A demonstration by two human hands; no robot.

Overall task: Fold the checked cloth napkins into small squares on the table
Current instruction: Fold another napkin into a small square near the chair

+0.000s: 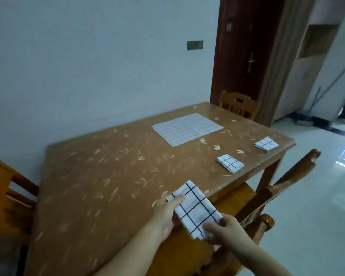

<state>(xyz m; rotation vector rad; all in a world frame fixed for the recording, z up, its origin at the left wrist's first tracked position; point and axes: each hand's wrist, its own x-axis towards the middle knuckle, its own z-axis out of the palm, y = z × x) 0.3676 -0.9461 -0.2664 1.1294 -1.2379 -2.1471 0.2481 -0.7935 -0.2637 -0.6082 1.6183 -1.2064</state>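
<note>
A white napkin with dark checks (195, 210), folded into a narrow rectangle, is held over the table's near right edge. My left hand (167, 212) grips its left side, thumb on top. My right hand (223, 230) pinches its near right corner. Two small folded square napkins lie on the table: one (229, 163) near the right edge, another (266, 144) farther back by the corner. A large unfolded checked napkin (187, 128) lies flat at the far side of the table (108, 166).
Wooden chairs stand at the left (4, 188), at the far end (239, 104) and at the right (267, 206), the last just under my hands. A wall runs behind the table; a dark door and a tiled floor lie to the right.
</note>
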